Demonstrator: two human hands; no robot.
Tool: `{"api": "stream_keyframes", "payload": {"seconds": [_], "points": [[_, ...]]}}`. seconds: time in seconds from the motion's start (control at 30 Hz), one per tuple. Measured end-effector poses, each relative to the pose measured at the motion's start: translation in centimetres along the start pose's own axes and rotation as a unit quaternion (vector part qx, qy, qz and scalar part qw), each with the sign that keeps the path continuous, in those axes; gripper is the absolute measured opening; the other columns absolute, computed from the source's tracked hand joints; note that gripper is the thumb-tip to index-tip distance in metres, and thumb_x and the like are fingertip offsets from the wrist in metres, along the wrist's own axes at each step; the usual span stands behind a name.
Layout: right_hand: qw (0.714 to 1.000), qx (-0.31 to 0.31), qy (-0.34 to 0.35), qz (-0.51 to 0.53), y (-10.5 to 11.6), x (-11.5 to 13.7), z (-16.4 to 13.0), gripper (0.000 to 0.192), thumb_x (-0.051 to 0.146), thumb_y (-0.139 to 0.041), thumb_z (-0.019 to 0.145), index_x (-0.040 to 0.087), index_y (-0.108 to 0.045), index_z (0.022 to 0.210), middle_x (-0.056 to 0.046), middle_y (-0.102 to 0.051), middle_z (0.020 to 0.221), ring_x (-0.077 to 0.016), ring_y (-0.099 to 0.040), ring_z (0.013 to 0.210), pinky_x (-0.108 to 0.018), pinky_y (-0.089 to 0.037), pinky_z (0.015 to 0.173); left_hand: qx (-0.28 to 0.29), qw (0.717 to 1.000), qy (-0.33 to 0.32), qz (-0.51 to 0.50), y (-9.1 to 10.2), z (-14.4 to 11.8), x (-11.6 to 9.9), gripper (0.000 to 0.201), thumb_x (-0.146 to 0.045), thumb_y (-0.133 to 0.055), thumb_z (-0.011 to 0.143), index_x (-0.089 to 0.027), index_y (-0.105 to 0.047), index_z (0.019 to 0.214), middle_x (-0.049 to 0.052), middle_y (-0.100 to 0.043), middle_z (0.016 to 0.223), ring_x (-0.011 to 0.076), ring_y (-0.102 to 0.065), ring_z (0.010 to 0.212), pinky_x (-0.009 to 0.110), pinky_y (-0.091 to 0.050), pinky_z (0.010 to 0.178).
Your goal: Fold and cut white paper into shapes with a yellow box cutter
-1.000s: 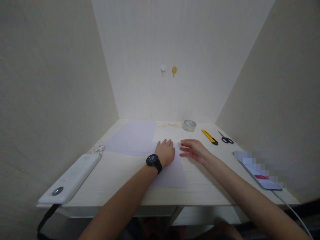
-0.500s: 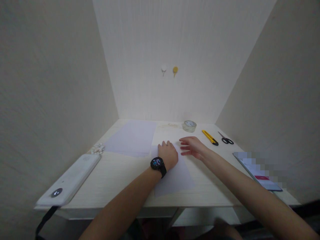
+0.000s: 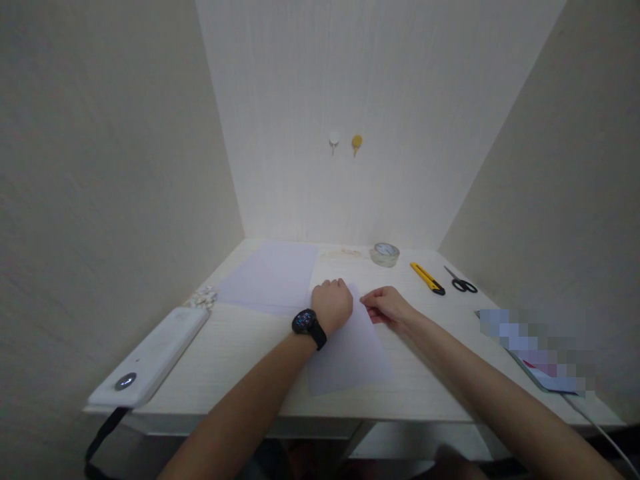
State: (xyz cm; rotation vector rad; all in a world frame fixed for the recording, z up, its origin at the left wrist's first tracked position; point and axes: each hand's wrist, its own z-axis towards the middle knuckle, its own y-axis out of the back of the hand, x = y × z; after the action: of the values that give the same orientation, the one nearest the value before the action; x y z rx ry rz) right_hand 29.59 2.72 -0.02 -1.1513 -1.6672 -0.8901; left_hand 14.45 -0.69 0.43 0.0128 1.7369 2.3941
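Rotated since earlier: paper sheet (image 3: 347,353), long axis now toward body. Left hand (image 3: 332,305) fisted atop; right hand (image 3: 387,308) curled, pinching right edge.

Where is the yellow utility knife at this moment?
In the head view, the yellow utility knife lies on the table at the far right, between the tape roll and the scissors, beyond the right hand.
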Motion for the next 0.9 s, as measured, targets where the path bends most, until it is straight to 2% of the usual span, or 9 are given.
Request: {"api": "stream_keyframes", "payload": {"seconds": [0.1, 0.17, 0.23, 0.27, 0.33, 0.37, 0.53, 0.73, 0.9], "points": [[0.997, 0.053, 0.055, -0.026, 0.8, 0.6, 0.0, 0.011, 0.021, -0.071, 0.069, 0.016, -0.062, 0.069, 0.000, -0.062, 0.058, -0.0097, -0.052, 0.049, -0.023, -0.044, 0.050, -0.004, 0.998, 0.020, -0.065, 1.5, 1.2, 2.4, 0.041, -0.039, -0.039, 0.096, -0.012, -0.065, 0.114, 0.015, -0.071, 0.097, 0.0278, -0.064, 0.093, 0.036, -0.045, 0.077], [0.989, 0.081, 0.097, -0.070, 1.5, 1.2, 0.1, 0.018, 0.029, -0.075, 0.067, 0.015, -0.065, 0.070, 0.003, -0.057, 0.056, -0.0076, -0.043, 0.047, -0.022, -0.034, 0.046, 0.027, 0.983, 0.034, -0.177, 2.4, 2.0, 4.1, 0.044, -0.048, -0.044, 0.093, -0.015, -0.070, 0.107, 0.011, -0.072, 0.087, 0.0244, -0.064, 0.085, 0.032, -0.044, 0.074], [0.977, 0.122, 0.128, -0.116, 1.9, 1.8, 0.5, 0.025, 0.037, -0.075, 0.066, 0.014, -0.068, 0.074, 0.003, -0.055, 0.057, -0.0073, -0.037, 0.048, -0.023, -0.026, 0.046, 0.108, 0.944, 0.003, -0.311, 3.0, 2.6, 5.5, 0.052, -0.055, -0.044, 0.092, -0.012, -0.073, 0.095, 0.008, -0.068, 0.068, 0.0198, -0.061, 0.070, 0.029, -0.042, 0.067], [0.970, 0.148, 0.136, -0.138, 2.1, 2.0, 0.7, 0.027, 0.039, -0.075, 0.066, 0.014, -0.069, 0.075, 0.003, -0.055, 0.058, -0.0074, -0.036, 0.049, -0.024, -0.024, 0.047, 0.150, 0.917, 0.008, -0.371, 3.1, 2.7, 6.0, 0.055, -0.059, -0.044, 0.090, -0.012, -0.073, 0.098, 0.006, -0.066, 0.065, 0.0179, -0.059, 0.065, 0.027, -0.040, 0.061], [0.954, 0.191, 0.141, -0.180, 2.1, 2.3, 1.3, 0.029, 0.040, -0.075, 0.065, 0.014, -0.069, 0.076, 0.004, -0.053, 0.058, -0.0073, -0.033, 0.049, -0.024, -0.022, 0.048, 0.221, 0.871, 0.017, -0.439, 2.9, 2.7, 6.5, 0.060, -0.066, -0.050, 0.084, -0.012, -0.071, 0.098, 0.005, -0.065, 0.067, 0.0149, -0.055, 0.059, 0.025, -0.034, 0.054], [0.948, 0.206, 0.142, -0.197, 2.0, 2.3, 1.5, 0.028, 0.040, -0.075, 0.065, 0.014, -0.070, 0.076, 0.005, -0.052, 0.056, -0.0071, -0.031, 0.049, -0.025, -0.021, 0.049, 0.234, 0.863, 0.018, -0.448, 2.6, 2.6, 6.5, 0.059, -0.067, -0.054, 0.081, -0.012, -0.071, 0.096, 0.005, -0.065, 0.070, 0.0138, -0.053, 0.058, 0.025, -0.032, 0.052], [0.938, 0.249, 0.140, -0.197, 1.1, 2.1, 2.0, 0.028, 0.040, -0.074, 0.066, 0.014, -0.069, 0.074, 0.006, -0.049, 0.054, -0.0074, -0.032, 0.050, -0.025, -0.020, 0.050, 0.153, 0.921, -0.024, -0.357, 0.9, 2.5, 6.5, 0.047, -0.057, -0.071, 0.069, -0.012, -0.073, 0.086, 0.004, -0.063, 0.072, 0.0137, -0.049, 0.063, 0.025, -0.034, 0.057], [0.935, 0.262, 0.134, -0.199, 1.2, 1.7, 2.3, 0.026, 0.038, -0.075, 0.065, 0.014, -0.072, 0.073, 0.005, -0.050, 0.053, -0.0076, -0.033, 0.050, -0.024, -0.021, 0.050, 0.258, 0.877, -0.113, -0.389, 0.5, 2.5, 6.9, 0.040, -0.052, -0.063, 0.077, -0.013, -0.069, 0.070, -0.001, -0.054, 0.060, 0.0122, -0.045, 0.061, 0.025, -0.034, 0.060], [0.942, 0.247, 0.121, -0.191, 1.9, 1.9, 2.0, 0.022, 0.035, -0.075, 0.062, 0.014, -0.073, 0.069, 0.004, -0.054, 0.053, -0.0078, -0.035, 0.050, -0.024, -0.023, 0.049, 0.250, 0.881, -0.123, -0.382, 0.5, 2.5, 6.6, 0.043, -0.056, -0.058, 0.080, -0.014, -0.063, 0.069, -0.001, -0.050, 0.061, 0.0123, -0.042, 0.062, 0.025, -0.032, 0.058]]}}
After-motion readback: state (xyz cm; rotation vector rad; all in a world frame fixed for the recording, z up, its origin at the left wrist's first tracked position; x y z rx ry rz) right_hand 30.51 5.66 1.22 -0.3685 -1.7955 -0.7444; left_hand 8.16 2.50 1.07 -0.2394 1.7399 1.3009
